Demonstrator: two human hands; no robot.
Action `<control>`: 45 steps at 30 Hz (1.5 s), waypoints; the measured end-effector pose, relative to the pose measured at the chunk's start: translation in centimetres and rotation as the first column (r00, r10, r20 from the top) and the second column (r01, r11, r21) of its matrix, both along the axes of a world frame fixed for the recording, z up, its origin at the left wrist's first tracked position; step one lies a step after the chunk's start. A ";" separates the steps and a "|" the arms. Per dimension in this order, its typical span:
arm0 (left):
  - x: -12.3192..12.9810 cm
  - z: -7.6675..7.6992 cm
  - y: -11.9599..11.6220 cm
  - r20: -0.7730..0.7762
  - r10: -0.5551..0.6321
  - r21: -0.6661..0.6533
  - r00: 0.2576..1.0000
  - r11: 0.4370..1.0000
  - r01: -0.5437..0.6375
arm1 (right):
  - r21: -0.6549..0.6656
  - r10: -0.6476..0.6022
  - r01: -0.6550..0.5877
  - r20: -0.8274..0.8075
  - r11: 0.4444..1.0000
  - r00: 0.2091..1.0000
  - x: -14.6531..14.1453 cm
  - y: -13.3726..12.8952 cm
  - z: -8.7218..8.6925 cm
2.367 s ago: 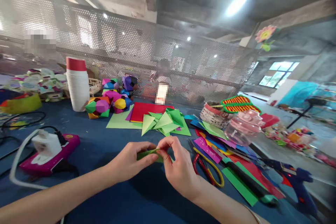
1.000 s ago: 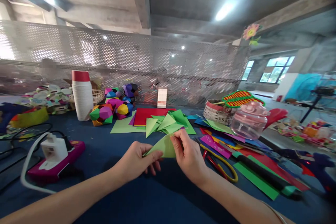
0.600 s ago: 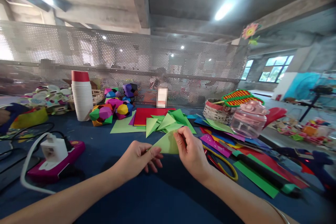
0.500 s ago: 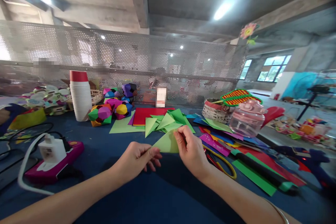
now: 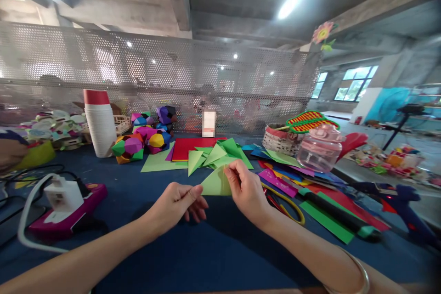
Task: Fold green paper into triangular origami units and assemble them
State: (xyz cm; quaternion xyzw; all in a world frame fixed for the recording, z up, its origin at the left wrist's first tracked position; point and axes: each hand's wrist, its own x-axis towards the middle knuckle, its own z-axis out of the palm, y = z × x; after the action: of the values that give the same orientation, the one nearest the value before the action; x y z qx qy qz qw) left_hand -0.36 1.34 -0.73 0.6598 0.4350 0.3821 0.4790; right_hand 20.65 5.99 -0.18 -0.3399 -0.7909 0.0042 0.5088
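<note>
A light green sheet of paper [image 5: 216, 184], folded into a triangle, is held between my two hands above the blue table. My left hand [image 5: 182, 200] pinches its left corner between thumb and index finger, the other fingers curled loosely below. On the opposite side, my right hand [image 5: 246, 190] grips the paper near its top, thumb against the fingers. Just beyond lies a pile of folded green paper pieces [image 5: 220, 154], several of them triangular. Behind that pile rest red paper sheets [image 5: 182, 149] and a flat light green sheet [image 5: 151, 163].
Left: a stack of paper cups [image 5: 99, 126], multicoloured paper balls [image 5: 132, 147], and a purple power strip [image 5: 51, 227] with a white plug and cable. Right: yellow-handled scissors [image 5: 296, 209], a black-and-green cutter-like tool [image 5: 337, 213], a clear bottle [image 5: 319, 149] and a glue gun [image 5: 403, 204]. A perforated screen [image 5: 155, 69] stands behind.
The view has shifted slightly, so everything sits a little further left and higher. Both hands keep their hold on the green paper, with hardly any movement between them.
</note>
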 end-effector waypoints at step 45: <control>1.2 0.9 -1.1 -0.163 -0.116 -0.040 0.980 0.993 0.111 | -0.092 0.154 -0.135 0.249 0.987 0.956 -1.1 -3.3 0.0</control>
State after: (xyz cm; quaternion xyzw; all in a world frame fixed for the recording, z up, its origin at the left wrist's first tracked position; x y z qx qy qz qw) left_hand 0.87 0.26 0.17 0.7055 0.4407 0.2914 0.4724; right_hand 19.59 2.66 -0.23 -0.2972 -0.8720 0.0268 0.3881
